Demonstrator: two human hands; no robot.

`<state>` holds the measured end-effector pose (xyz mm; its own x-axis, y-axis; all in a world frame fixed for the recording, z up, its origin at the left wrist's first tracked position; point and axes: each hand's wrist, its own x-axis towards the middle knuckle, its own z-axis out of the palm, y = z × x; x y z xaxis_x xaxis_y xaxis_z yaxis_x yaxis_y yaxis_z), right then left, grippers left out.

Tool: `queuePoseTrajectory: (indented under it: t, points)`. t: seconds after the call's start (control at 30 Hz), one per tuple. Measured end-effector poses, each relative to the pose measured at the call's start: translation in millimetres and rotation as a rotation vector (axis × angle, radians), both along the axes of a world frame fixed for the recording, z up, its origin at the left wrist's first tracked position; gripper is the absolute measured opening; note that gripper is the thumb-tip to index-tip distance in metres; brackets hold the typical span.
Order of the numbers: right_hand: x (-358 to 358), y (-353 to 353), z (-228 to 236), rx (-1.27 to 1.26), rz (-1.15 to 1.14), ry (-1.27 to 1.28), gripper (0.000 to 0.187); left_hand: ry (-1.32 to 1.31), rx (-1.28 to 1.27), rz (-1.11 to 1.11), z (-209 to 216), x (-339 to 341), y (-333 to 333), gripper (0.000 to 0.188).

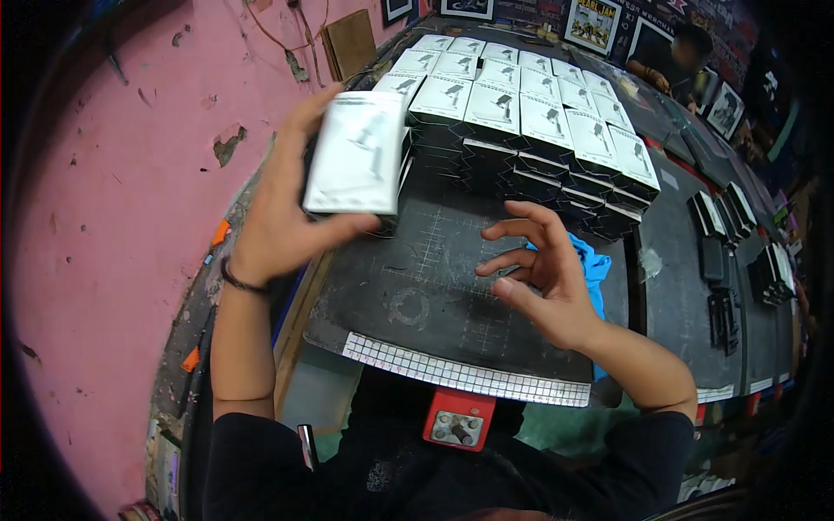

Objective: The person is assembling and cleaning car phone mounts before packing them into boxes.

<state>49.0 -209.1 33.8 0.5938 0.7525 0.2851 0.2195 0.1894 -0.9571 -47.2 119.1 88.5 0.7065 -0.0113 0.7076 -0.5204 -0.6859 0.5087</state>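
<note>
My left hand [282,195] grips a small white box [356,154] with dark sides, its top printed with a grey picture of a stand-like device. The box is raised at the left of the stacked boxes and is a little blurred. Over the dark board [408,300], my right hand [547,282] hovers with curled, spread fingers and nothing in them. Beyond both hands stand rows of like white-topped boxes [546,122], stacked in layers with black sides. A bright blue cloth [593,265] lies partly hidden behind my right hand.
A white gridded ruler strip [465,376] runs along the board's near edge, above a red clamp-like fitting [459,418]. Pink wall [113,217] bounds the left. On the right table lie more boxes [723,213] and black parts [723,321]. Another person [682,65] sits at the far right.
</note>
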Motion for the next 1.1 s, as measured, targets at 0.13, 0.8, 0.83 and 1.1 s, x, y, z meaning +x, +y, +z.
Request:
queuePoseTrajectory:
  t: [0.13, 0.8, 0.83, 1.1]
  points:
    - [4, 3, -14, -0.045, -0.042, -0.081, 0.077, 0.125, -0.002, 0.028, -1, 10, 37, 0.117]
    - [-1, 3, -24, -0.081, -0.035, -0.325, 0.071, 0.229, 0.069, -0.027, -32, 47, 48, 0.109]
    - [0, 0, -17, -0.158, 0.007, -0.369, 0.066, 0.235, 0.070, -0.042, -33, 48, 46, 0.109]
    - [24, -45, 50, -1.075, 0.006, -1.086, 0.056, 0.062, -0.033, 0.103, -42, 44, 37, 0.113]
